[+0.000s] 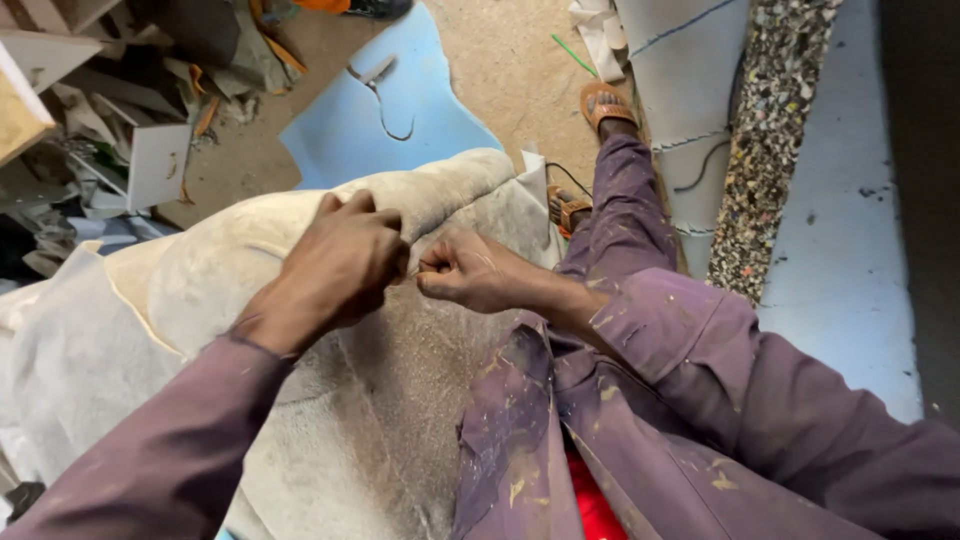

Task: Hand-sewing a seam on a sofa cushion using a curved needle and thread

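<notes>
Hands pinch beige fleecy fabric [400, 400] draped over lap: left hand [335, 265] fisted shut on a fold, right hand [470, 272] clenched beside it on same seam, uneven pull could tear or slip it.

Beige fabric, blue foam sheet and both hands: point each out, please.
beige fabric [400, 400], head view, its bare middle.
blue foam sheet [385, 120], head view, its flat centre.
left hand [340, 265], head view, its back.
right hand [470, 272], head view, its knuckles.
</notes>
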